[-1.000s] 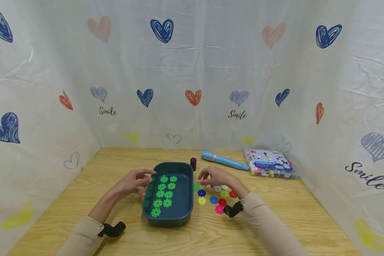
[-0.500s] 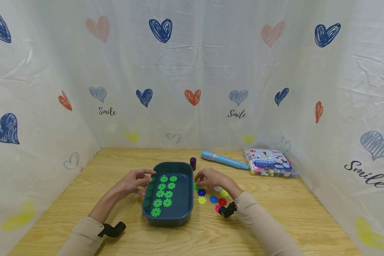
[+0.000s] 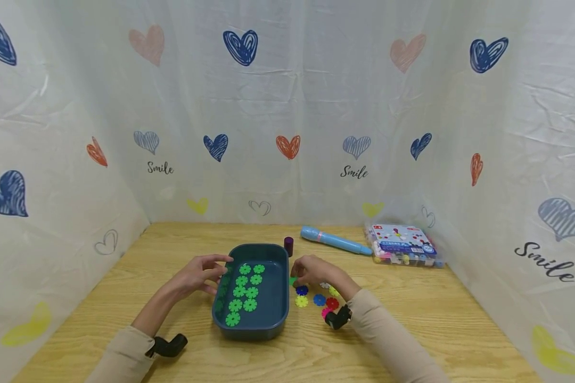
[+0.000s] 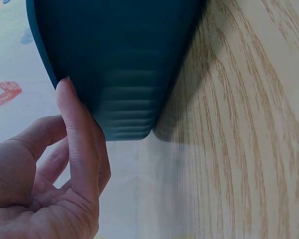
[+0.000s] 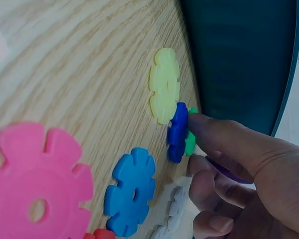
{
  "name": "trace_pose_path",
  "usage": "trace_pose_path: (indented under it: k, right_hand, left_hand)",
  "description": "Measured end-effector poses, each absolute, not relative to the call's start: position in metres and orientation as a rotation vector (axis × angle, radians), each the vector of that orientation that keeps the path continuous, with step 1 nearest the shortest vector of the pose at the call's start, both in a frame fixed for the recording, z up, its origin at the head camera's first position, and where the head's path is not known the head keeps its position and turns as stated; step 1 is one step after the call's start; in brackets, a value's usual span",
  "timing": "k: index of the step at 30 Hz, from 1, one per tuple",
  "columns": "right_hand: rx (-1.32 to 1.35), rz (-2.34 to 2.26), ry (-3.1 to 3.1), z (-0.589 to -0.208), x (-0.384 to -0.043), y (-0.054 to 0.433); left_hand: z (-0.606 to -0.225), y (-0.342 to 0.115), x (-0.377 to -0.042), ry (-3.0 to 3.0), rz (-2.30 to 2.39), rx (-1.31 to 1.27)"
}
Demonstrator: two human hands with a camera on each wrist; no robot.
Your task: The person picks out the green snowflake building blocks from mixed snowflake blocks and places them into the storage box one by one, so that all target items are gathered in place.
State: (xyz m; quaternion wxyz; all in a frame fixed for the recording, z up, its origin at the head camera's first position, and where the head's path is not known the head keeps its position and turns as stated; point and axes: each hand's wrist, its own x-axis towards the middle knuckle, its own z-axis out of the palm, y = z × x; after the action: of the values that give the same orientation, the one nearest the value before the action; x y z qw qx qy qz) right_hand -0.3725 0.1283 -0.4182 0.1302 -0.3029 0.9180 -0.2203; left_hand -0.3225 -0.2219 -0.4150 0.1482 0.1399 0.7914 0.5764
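My left hand point(image 3: 200, 275) rests at the left rim of a dark teal tray point(image 3: 273, 311), one fingertip on the rim in the left wrist view and its fingers relaxed. Several green interlocking discs, flower-shaped, lie flat in the tray's left half. Just outside the right wall, my right hand point(image 3: 314, 270) pinches another green interlocking disc point(image 5: 191, 142), mostly covered by its fingers. Close beside that lie a dark blue disc point(image 5: 177, 133) and a yellow disc point(image 5: 165, 85). A light blue disc point(image 5: 131, 192) and a pink disc point(image 5: 65, 174) lie nearer the wrist.
A purple cylinder point(image 3: 289, 246) stands by the tray's far right corner. Behind it lies a light blue pen-like stick point(image 3: 336, 240), pointing toward a clear box point(image 3: 404, 244) of small colourful parts. Red point(image 3: 332, 304) and white point(image 3: 325, 285) discs lie under the right forearm. A heart-print curtain surrounds the table.
My right hand has moved left and slightly down to the green disc beside the tray and taken hold of it. The left hand has stayed at the tray's rim.
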Motion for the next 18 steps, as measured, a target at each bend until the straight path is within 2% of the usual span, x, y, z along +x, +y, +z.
trace_pose_path:
  k: [18]
  right_hand:
    - [-0.854,-0.747,2.626,-0.409,-0.373,0.141]
  left_hand:
    - [-0.415,-0.222,-0.321,2.265,1.663,0.402]
